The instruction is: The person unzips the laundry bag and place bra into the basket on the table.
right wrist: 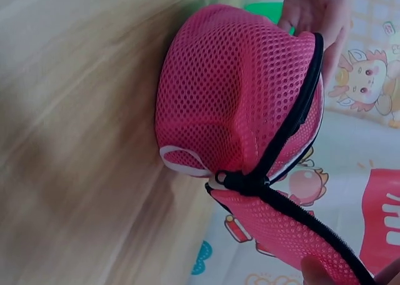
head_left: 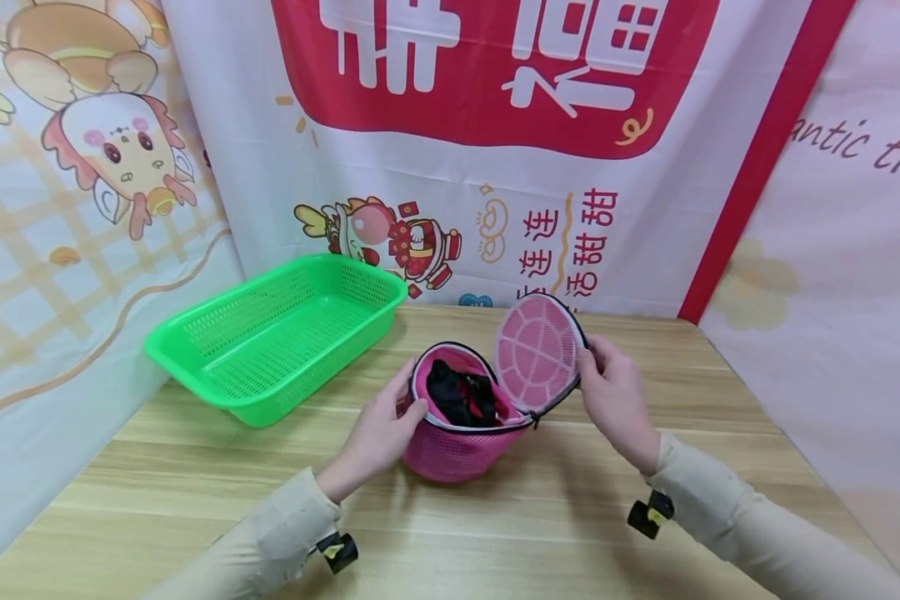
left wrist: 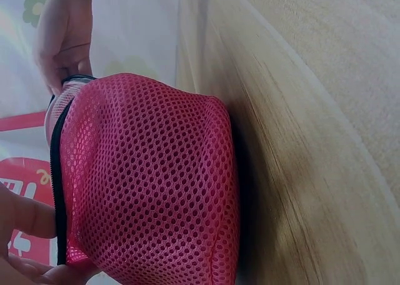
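A pink mesh laundry bag (head_left: 453, 457) stands on the wooden table with its round zippered lid (head_left: 534, 354) swung up to the right. Inside lies a bundle of black fabric (head_left: 453, 398) with some dark red; its kind cannot be told. My left hand (head_left: 378, 429) grips the bag's rim on the left, thumb on the near edge. With my right hand (head_left: 618, 400) I pinch the lid's outer edge. In the right wrist view the zipper pull (right wrist: 228, 180) sits where lid and bag meet, near a small white loop (right wrist: 184, 162). The bag's mesh side (left wrist: 150, 172) fills the left wrist view.
A green plastic basket (head_left: 375, 333) with perforated walls stands at the back left of the table (head_left: 450, 558). Behind the table hangs a printed cloth (head_left: 645, 233), and more printed cloth (head_left: 817, 292) borders the sides.
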Demonstrator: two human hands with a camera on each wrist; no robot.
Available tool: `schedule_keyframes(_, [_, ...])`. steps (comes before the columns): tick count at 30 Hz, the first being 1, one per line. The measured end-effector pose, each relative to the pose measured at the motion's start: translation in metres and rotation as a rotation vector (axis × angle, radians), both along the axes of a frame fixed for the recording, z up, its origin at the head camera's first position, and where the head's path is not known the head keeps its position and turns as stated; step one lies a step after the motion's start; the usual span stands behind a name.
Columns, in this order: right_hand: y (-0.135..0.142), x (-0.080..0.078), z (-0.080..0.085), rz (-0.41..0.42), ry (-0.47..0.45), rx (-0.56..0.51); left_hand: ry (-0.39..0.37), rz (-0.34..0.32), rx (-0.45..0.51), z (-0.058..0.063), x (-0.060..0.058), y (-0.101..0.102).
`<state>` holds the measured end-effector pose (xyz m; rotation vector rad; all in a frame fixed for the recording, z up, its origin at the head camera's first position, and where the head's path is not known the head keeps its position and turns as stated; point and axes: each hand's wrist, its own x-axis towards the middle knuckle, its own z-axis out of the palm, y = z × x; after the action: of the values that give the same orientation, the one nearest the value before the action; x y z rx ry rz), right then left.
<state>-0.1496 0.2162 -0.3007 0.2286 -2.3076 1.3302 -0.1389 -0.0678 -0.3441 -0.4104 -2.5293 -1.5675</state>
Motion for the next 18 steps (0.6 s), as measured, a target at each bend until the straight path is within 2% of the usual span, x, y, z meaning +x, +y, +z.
schedule_keyframes(10, [0.0051,-0.0008,-0.0017,0.035,-0.152,-0.207,-0.006,-0.008,-0.008,0.0002,-0.0003,0.0008])
schedule_keyframes(15, [0.0066,-0.0028,-0.0039,0.091,-0.221,-0.392,0.002,-0.001,-0.031,-0.0016,-0.0008,0.0014])
schedule_keyframes(18, [0.008,-0.0034,-0.0057,0.095,-0.271,-0.51,0.003,0.004,-0.04,-0.0024,-0.0009,0.0018])
